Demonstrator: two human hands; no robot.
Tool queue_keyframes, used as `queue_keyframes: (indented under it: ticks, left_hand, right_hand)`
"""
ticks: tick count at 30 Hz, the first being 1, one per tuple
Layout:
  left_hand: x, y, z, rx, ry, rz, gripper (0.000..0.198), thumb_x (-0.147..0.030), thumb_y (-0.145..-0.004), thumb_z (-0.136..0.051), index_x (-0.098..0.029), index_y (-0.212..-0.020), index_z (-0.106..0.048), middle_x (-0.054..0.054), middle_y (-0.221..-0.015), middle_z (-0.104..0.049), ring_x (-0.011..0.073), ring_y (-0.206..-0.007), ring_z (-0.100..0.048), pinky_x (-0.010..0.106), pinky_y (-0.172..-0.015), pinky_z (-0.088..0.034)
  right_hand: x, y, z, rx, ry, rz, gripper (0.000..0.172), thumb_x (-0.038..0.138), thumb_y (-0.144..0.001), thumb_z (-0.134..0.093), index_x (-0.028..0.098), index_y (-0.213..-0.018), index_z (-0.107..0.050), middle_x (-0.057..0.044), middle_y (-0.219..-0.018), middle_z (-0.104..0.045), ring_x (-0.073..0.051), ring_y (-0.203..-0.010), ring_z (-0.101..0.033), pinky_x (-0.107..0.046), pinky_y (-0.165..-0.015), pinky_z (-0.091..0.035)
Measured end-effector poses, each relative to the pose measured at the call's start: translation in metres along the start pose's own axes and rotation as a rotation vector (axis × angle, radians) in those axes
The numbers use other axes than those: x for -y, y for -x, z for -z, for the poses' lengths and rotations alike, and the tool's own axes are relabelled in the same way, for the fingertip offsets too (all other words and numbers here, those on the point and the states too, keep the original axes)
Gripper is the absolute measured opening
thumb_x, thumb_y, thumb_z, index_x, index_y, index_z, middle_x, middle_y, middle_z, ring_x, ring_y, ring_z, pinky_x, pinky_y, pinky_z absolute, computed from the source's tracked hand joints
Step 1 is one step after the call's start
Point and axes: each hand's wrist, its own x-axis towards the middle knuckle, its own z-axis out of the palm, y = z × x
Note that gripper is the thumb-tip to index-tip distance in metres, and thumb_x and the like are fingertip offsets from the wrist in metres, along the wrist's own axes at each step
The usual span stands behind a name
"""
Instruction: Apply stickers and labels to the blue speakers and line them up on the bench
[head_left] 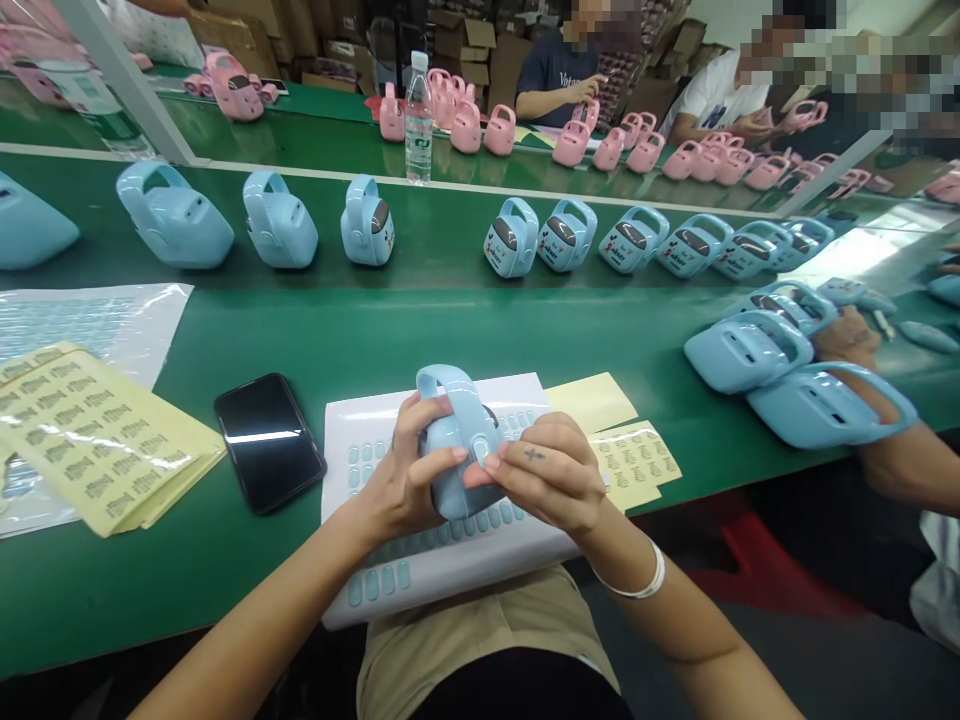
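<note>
A light blue plastic device with a carry handle point(454, 480) is tilted over the sheet in front of me, its handle up. My left hand point(416, 465) is wrapped round its left side, thumb across the front. At the round end of the handle, the fingers of my right hand point(551, 470) are pinched together and touch the device; whether something small is between them I cannot make out. Beneath lies a white sheet of pale blue oval stickers point(390, 578). Yellow label sheets point(637, 460) lie partly under that sheet's right side.
A black phone point(270, 443) and more yellow label sheets point(97, 430) lie at left. Blue devices point(281, 225) stand in a row on the green table behind. At right, a co-worker's hand point(847, 337) is among other blue devices point(750, 350). A water bottle point(418, 125) stands beyond.
</note>
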Motion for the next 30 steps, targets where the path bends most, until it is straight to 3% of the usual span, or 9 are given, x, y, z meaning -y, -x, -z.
queue_keyframes:
  ticks: [5, 9, 16, 21, 24, 27, 30]
  left_hand:
    - [0.002, 0.002, -0.002, 0.003, 0.007, 0.001, 0.058, -0.017, -0.073, -0.067, -0.019, -0.120, -0.034, 0.021, -0.127, -0.038, 0.0288, -0.123, -0.043, 0.054, -0.097, -0.044]
    - [0.004, 0.002, -0.002, 0.017, -0.008, 0.003, 0.059, -0.019, -0.074, -0.068, -0.019, -0.121, -0.033, 0.022, -0.126, -0.037, 0.0289, -0.123, -0.041, 0.053, -0.096, -0.045]
    - [0.001, -0.002, 0.003, 0.024, -0.066, 0.019, 0.052, -0.018, -0.073, -0.067, -0.025, -0.114, -0.035, 0.018, -0.127, -0.038, 0.0289, -0.118, -0.044, 0.052, -0.089, -0.049]
    - [0.002, 0.002, 0.001, 0.012, -0.066, -0.011, 0.050, -0.019, -0.075, -0.067, -0.022, -0.114, -0.036, 0.020, -0.129, -0.037, 0.0292, -0.119, -0.043, 0.054, -0.092, -0.048]
    - [0.006, 0.009, -0.002, 0.008, -0.024, 0.008, 0.059, -0.025, -0.071, -0.073, -0.020, -0.118, -0.036, 0.021, -0.131, -0.037, 0.0308, -0.121, -0.044, 0.052, -0.090, -0.049]
    - [0.006, 0.015, -0.004, -0.058, 0.065, 0.075, 0.066, -0.031, -0.071, -0.074, -0.025, -0.122, -0.034, 0.018, -0.135, -0.040, 0.0296, -0.121, -0.047, 0.047, -0.087, -0.051]
    - [0.003, 0.016, -0.004, -0.135, 0.244, 0.075, 0.045, -0.035, -0.084, -0.057, -0.028, -0.122, -0.034, 0.014, -0.138, -0.043, 0.0259, -0.120, -0.051, 0.045, -0.087, -0.052]
  right_hand:
    - [-0.004, -0.002, -0.003, -0.009, -0.038, -0.010, 0.014, 0.015, -0.078, -0.071, 0.017, -0.066, -0.064, 0.000, -0.066, -0.062, -0.011, -0.062, -0.054, -0.025, -0.050, -0.043]
    - [-0.006, -0.006, -0.002, 0.034, -0.102, -0.101, 0.017, 0.019, -0.083, -0.066, 0.015, -0.067, -0.062, -0.002, -0.063, -0.060, -0.012, -0.062, -0.054, -0.025, -0.054, -0.048]
    - [-0.005, -0.010, -0.002, 0.096, -0.154, -0.184, 0.021, 0.024, -0.087, -0.061, 0.017, -0.067, -0.060, -0.001, -0.063, -0.061, -0.012, -0.062, -0.054, -0.025, -0.056, -0.051]
    - [-0.006, -0.002, 0.001, 0.115, -0.174, -0.108, 0.015, 0.024, -0.086, -0.063, 0.016, -0.073, -0.062, -0.003, -0.071, -0.065, -0.013, -0.070, -0.054, -0.025, -0.059, -0.052]
    - [-0.012, 0.004, 0.010, 0.191, -0.164, -0.035, 0.025, 0.041, -0.085, -0.062, 0.017, -0.087, -0.068, -0.007, -0.088, -0.067, -0.018, -0.086, -0.056, -0.031, -0.070, -0.054]
    - [-0.024, 0.005, 0.013, 0.279, -0.363, -0.226, 0.045, 0.056, -0.091, -0.042, 0.022, -0.110, -0.065, -0.009, -0.117, -0.059, -0.020, -0.104, -0.055, -0.035, -0.084, -0.051]
    - [-0.041, 0.003, -0.005, 0.382, -0.770, -0.577, 0.059, 0.065, -0.088, -0.039, 0.025, -0.130, -0.050, -0.011, -0.134, -0.050, -0.021, -0.118, -0.052, -0.037, -0.091, -0.049]
